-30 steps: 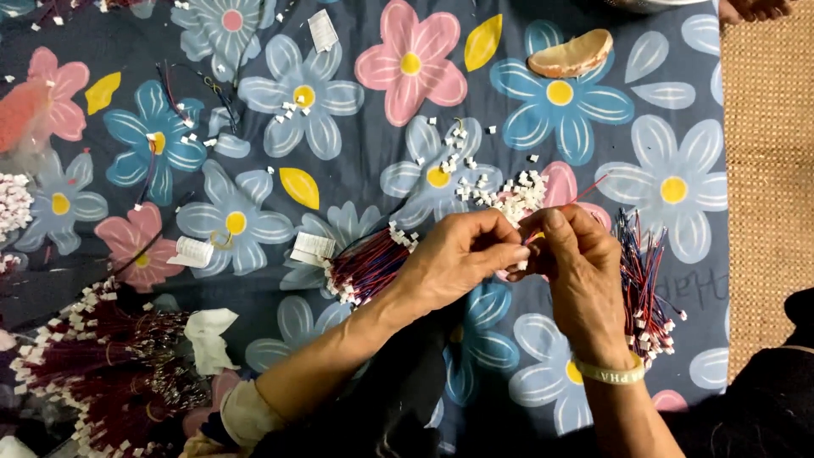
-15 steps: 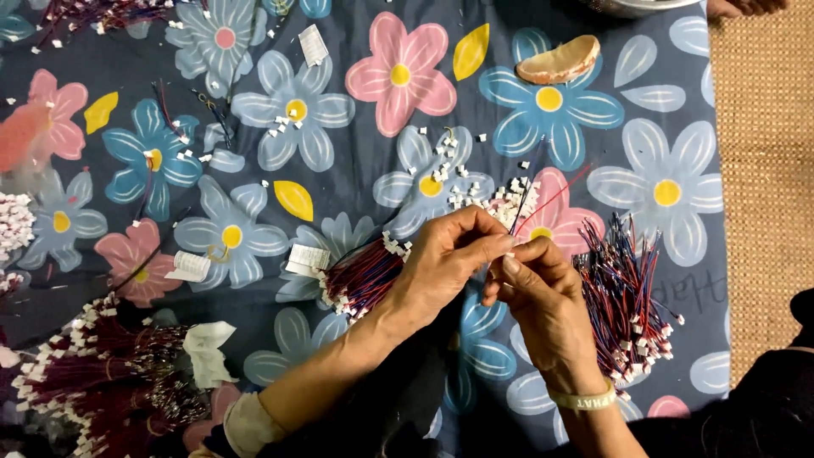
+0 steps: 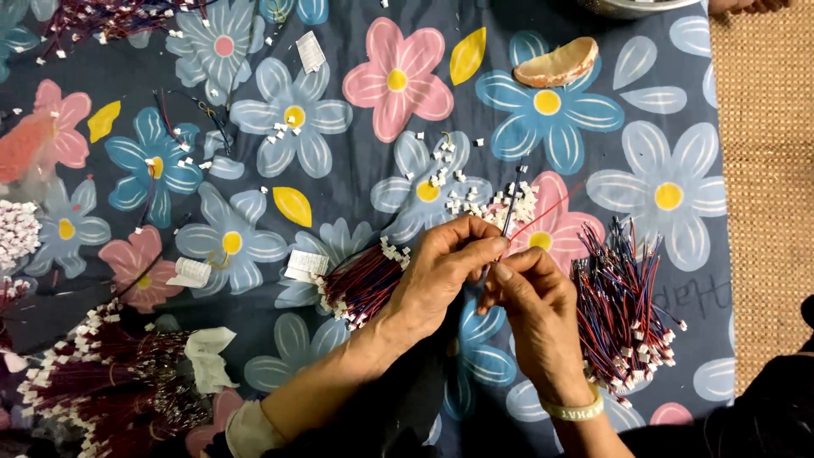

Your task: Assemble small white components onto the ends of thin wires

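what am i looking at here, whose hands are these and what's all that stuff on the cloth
One camera worn on a person's head looks down at their own two bare hands. The left hand and right hand pinch thin red and blue wires between their fingertips. Under them lies a dark blue cloth with big printed flowers. On it are a pile of small white plastic connectors, a bundle of red and blue wires with white plugs on the left, and a looser heap of such wires on the right.
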